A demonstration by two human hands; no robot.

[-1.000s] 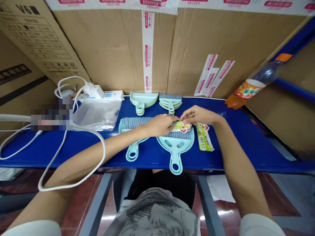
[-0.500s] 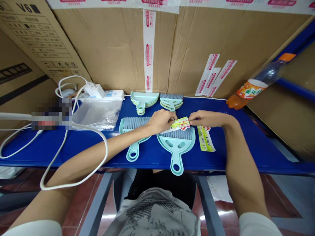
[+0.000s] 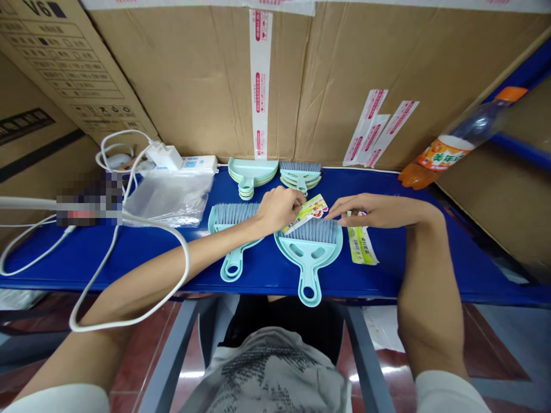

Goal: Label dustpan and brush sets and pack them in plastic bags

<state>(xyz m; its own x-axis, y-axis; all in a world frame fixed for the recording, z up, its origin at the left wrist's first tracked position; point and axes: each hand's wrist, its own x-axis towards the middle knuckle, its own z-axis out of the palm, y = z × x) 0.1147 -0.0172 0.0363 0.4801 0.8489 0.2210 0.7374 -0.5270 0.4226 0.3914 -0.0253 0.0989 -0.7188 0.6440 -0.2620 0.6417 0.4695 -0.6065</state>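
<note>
My left hand (image 3: 282, 209) pinches a yellow-green printed label card (image 3: 310, 209) over the bristles of a mint brush and dustpan set (image 3: 308, 252). The card is tilted, its right end raised. My right hand (image 3: 365, 210) is off the card, fingers stretched out just right of the bristles. Beneath that hand a second label card (image 3: 362, 245) lies on the blue table (image 3: 387, 275). Another mint brush and dustpan set (image 3: 235, 252) lies left of the first, partly behind my left forearm. Both handles point toward me.
Nested mint dustpans (image 3: 252, 172) and stacked brushes (image 3: 300, 175) stand by the cardboard wall (image 3: 193, 80). Clear plastic bags (image 3: 172, 198), a power strip (image 3: 200, 165) and a looping white cable (image 3: 186, 258) are at left. An orange drink bottle (image 3: 447, 152) leans at right.
My right hand has let go of the card's right end and its fingers have opened. The card, still in my left hand, has turned so its right end points farther up.
</note>
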